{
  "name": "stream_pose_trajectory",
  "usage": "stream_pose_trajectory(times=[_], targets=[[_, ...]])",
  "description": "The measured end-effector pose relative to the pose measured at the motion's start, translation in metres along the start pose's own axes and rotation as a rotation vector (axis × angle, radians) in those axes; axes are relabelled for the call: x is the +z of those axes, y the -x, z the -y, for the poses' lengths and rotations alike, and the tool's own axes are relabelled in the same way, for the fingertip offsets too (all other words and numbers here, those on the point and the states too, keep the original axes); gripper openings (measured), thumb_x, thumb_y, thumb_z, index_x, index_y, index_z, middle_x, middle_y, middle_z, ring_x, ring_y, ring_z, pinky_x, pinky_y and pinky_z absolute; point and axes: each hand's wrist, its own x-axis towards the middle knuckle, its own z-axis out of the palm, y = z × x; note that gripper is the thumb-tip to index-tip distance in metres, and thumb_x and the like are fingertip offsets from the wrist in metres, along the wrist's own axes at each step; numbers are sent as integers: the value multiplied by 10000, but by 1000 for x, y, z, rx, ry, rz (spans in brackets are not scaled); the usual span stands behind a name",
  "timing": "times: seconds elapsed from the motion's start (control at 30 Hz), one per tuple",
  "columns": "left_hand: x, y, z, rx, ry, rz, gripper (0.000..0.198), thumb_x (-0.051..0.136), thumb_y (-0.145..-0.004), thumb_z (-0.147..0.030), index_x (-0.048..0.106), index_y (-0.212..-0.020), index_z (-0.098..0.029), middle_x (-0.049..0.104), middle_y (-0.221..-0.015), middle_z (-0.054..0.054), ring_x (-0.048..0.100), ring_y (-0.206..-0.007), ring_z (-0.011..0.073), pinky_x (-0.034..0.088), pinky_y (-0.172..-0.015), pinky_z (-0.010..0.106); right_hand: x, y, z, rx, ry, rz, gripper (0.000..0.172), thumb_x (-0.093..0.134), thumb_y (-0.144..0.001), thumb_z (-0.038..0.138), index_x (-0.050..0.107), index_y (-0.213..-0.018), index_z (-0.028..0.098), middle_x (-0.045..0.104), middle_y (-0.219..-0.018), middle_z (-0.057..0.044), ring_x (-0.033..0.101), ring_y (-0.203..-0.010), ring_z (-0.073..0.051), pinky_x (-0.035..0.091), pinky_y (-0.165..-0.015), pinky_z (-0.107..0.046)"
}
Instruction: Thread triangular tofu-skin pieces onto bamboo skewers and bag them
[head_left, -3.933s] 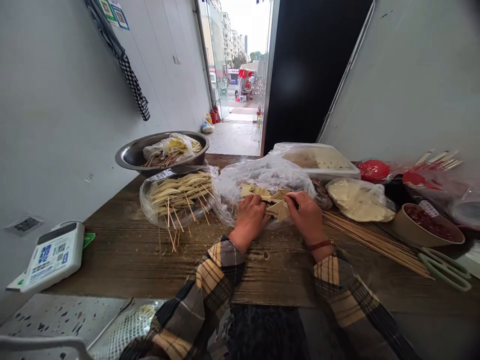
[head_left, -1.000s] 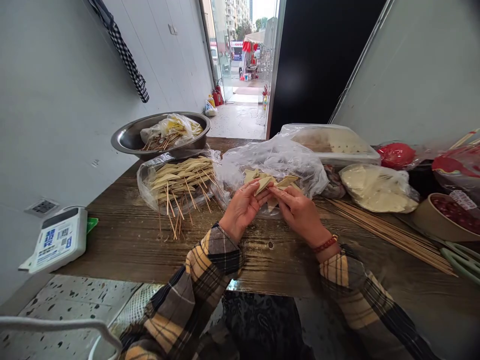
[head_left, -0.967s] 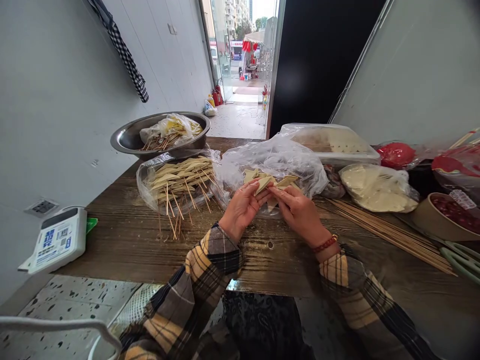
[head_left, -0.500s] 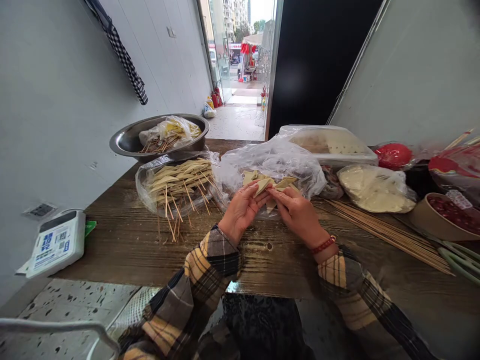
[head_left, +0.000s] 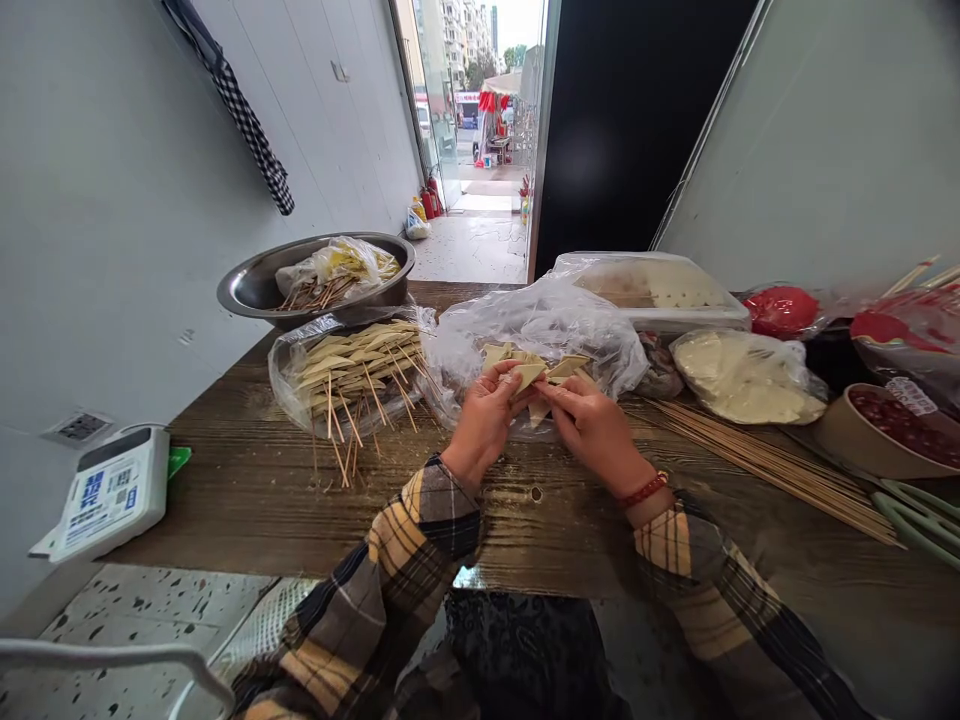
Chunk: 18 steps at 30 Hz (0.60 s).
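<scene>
My left hand (head_left: 484,418) pinches a pale, folded piece of tofu skin (head_left: 529,376) between thumb and fingers. Close against it, my right hand (head_left: 594,428) has its thumb and fingers pressed together at the edge of that piece; what lies between them is hidden. Just behind both hands, more cut tofu skin pieces (head_left: 571,366) lie in an open clear plastic bag (head_left: 540,318). To the left, threaded tofu skin skewers (head_left: 352,360) are piled in another clear bag, their sticks pointing toward me.
A metal basin (head_left: 247,290) with bagged skewers stands back left. Loose bamboo sticks (head_left: 780,470) lie right, near green-handled scissors (head_left: 919,515), a bowl of red pieces (head_left: 847,430) and a bag of pale sheets (head_left: 750,375). A white payment device (head_left: 120,495) sits at the left edge.
The tofu skin piece in my left hand is turned a little, and my left fingers have curled more around it. The other things stay in place; the view shifts slightly.
</scene>
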Motion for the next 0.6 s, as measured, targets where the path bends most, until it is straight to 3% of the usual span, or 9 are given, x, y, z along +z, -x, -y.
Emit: stream_pose_trajectory(times=[0.4,0.6], targets=[[9,5,11,104,-92,-18,283,733,-716,-260,597,-945,-166,711,-887,54,673,-925,203,478,-902,347,7,-8,5,94,-256,-157,231,495,-908,232,720,-940,195,707,-908,-80,645,-874,-218,510,-788,-378],[5,4,7,53,-68,8,351,742,-716,-291,615,-1017,-164,707,-944,60,661,-870,173,482,-856,316,2,-8,8,95,-278,-156,187,519,-897,219,704,-923,196,708,-898,-68,649,-871,-211,509,-777,-360]])
